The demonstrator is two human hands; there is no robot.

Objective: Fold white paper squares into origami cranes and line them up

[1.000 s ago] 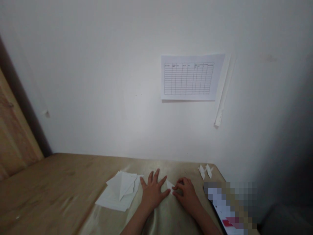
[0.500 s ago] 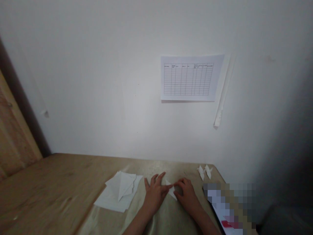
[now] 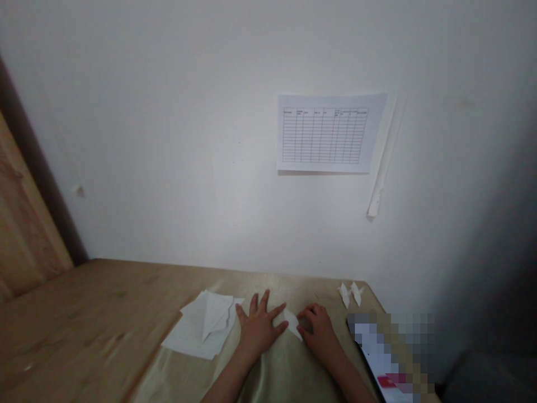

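A small white piece of folded paper (image 3: 293, 324) lies on the cloth-covered table between my two hands. My left hand (image 3: 258, 329) is open, its fingers spread wide, with the thumb and index finger close to the paper's left side. On the paper's right edge, my right hand (image 3: 319, 329) has curled fingers and holds it with the thumb and fingertips. Left of my left hand is a stack of white paper sheets (image 3: 188, 342), with a folded triangular sheet (image 3: 216, 316) on top.
Two small folded paper figures (image 3: 350, 294) stand near the table's back right corner. A device with a lit screen (image 3: 377, 358), partly pixelated, lies at the right edge. A printed table sheet (image 3: 325, 134) hangs on the wall behind the brown table (image 3: 104, 319).
My left hand has moved left, away from the folded paper, and its fingers have spread. My right hand has stayed by the paper's right edge.
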